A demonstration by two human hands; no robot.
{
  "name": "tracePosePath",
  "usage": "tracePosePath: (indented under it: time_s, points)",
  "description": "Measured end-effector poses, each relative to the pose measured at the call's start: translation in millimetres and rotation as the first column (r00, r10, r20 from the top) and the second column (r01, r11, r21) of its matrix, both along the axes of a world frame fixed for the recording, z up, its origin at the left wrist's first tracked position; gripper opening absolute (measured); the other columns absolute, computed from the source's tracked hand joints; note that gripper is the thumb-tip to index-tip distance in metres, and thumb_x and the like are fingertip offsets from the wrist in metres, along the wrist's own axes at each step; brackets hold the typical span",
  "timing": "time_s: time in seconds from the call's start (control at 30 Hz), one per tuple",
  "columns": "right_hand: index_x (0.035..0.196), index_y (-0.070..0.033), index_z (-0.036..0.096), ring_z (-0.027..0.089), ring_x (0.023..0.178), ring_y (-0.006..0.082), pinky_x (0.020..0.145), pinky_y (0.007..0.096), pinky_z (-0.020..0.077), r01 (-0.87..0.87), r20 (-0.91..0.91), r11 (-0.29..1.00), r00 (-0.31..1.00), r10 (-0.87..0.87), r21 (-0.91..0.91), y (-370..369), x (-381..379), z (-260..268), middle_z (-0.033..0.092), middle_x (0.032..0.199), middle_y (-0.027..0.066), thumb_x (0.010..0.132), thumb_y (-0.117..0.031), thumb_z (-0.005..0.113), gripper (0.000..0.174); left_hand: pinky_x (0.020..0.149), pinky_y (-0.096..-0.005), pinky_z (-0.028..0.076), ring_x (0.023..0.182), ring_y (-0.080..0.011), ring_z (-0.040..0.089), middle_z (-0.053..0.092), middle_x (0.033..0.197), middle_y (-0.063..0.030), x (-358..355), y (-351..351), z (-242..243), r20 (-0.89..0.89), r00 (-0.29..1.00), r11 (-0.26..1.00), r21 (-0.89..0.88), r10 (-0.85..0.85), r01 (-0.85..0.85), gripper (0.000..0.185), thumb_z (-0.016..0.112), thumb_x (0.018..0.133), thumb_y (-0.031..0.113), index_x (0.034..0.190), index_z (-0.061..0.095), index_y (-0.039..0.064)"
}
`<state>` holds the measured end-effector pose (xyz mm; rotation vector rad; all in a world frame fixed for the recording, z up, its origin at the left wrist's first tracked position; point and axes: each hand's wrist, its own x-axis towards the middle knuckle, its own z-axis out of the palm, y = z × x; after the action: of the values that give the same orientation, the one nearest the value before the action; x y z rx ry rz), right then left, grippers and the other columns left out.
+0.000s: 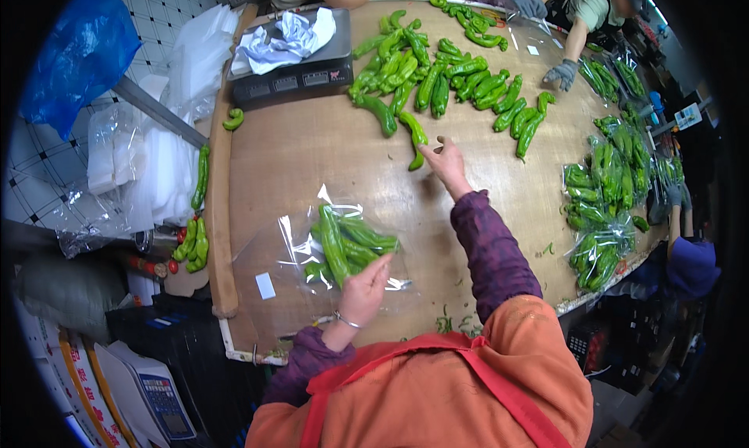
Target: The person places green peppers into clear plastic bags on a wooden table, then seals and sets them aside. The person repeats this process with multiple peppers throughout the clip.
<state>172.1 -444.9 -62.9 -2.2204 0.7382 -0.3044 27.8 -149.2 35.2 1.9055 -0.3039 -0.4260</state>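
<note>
My left hand is closed at the near side of a clear plastic bag holding several long green peppers. One long pepper runs up from the fingers; whether it lies inside the film is hard to tell. Farther out, my right hand reaches over the table, its fingers apart. Its thumb side meets the lower half of a curved light-green pepper, which lies at the near edge of a loose pepper pile. The right palm is hidden from above.
A black scale with crumpled paper stands at the far left of the wooden table. Bagged peppers crowd the right side. Gloved hands of other people work at the far and right edges. Plastic sleeves hang left.
</note>
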Motion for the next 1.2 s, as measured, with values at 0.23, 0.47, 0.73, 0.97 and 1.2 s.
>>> tracePosePath:
  time_s: [0.23, 0.47, 0.73, 0.97, 1.2]
  points:
    - [0.108, 0.004, 0.062, 0.066, 0.082, 0.0253, 0.075, 0.0388, 0.0510, 0.075, 0.092, 0.954, 0.990, -0.106, 0.289, 7, 39, -52, 0.065, 0.086, 0.0183, 0.081, -0.031, 0.066, 0.045, 0.053, -0.0218, 0.041, 0.059, -0.0034, 0.047, 0.058, 0.067, -0.0008, 6, 11, -14, -0.025, 0.998, 0.998, -0.027, 0.051, -0.052, 0.027, 0.056, 0.097, 0.014, 0.120, 0.065, 0.002]
    - [0.137, -0.007, 0.045, 0.062, 0.099, 0.0397, 0.085, 0.0455, 0.0499, -0.042, 0.116, 0.981, 0.991, 0.065, -0.191, 45, 109, -6, 0.059, 0.109, 0.0296, 0.083, -0.030, 0.065, 0.062, 0.066, -0.0270, 0.051, 0.072, -0.0107, 0.065, 0.070, 0.092, -0.0180, 9, 10, -1, -0.054, 0.999, 0.999, -0.032, -0.006, 0.004, 0.026, 0.059, 0.096, 0.014, 0.119, 0.065, 0.003]
    - [0.145, -0.006, 0.034, 0.064, 0.097, 0.0364, 0.082, 0.0433, 0.0516, -0.243, 0.126, 0.970, 0.962, 0.243, -0.021, 48, 90, -27, 0.065, 0.102, 0.0257, 0.078, -0.011, 0.063, 0.073, 0.061, -0.0234, 0.047, 0.064, -0.0050, 0.053, 0.065, 0.076, -0.0080, 3, 7, -1, 0.004, 0.999, 0.998, -0.052, -0.035, 0.035, 0.028, 0.057, 0.096, 0.013, 0.121, 0.064, 0.002]
    - [0.145, 0.005, 0.034, 0.051, 0.124, 0.0258, 0.106, 0.0361, 0.0412, -0.357, 0.250, 0.313, 0.909, 0.334, 0.880, -1, -160, 89, 0.050, 0.138, 0.0176, 0.068, -0.015, 0.076, 0.089, 0.052, -0.0342, 0.047, 0.054, -0.0236, 0.062, 0.061, 0.070, -0.0204, -4, 11, -12, 0.049, 0.998, 0.998, -0.058, 0.024, -0.021, 0.026, 0.060, 0.094, 0.016, 0.117, 0.066, 0.005]
    - [0.142, 0.000, 0.041, 0.059, 0.102, 0.0178, 0.084, 0.0289, 0.0493, -0.262, -0.063, 0.408, 0.772, 0.633, 0.875, 69, -247, 103, 0.059, 0.123, 0.0114, 0.076, -0.004, 0.069, 0.072, 0.058, -0.0297, 0.049, 0.060, -0.0143, 0.062, 0.066, 0.073, -0.0160, -5, 9, -10, 0.204, 0.978, 0.999, -0.008, -0.047, 0.050, 0.027, 0.057, 0.097, 0.018, 0.116, 0.066, 0.002]
